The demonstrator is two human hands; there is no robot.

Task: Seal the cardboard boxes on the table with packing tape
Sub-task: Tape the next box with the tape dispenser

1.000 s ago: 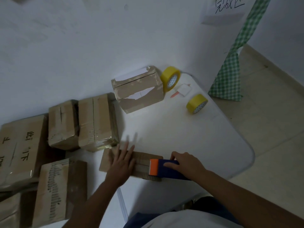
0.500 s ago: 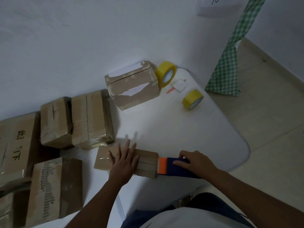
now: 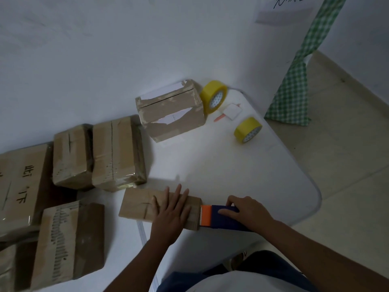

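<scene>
Fingers (image 3: 179,194) flat on box (image 3: 143,204), dispenser (image 3: 219,217) beside

The room is dim and the colors look gray. Soft shadows sit beside the boxes (image 3: 117,152) on the white table (image 3: 231,169). Straight lines bend near the edges, and everything looks a little blurry.

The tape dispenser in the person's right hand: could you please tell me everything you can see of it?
The tape dispenser has a dark blue body and an orange front end, apparently plastic. It lies low over the white table, its orange end against the right end of the flat cardboard box. The right hand grips its blue body from above; the left hand presses flat on the box. Its tape roll is hidden.
</scene>
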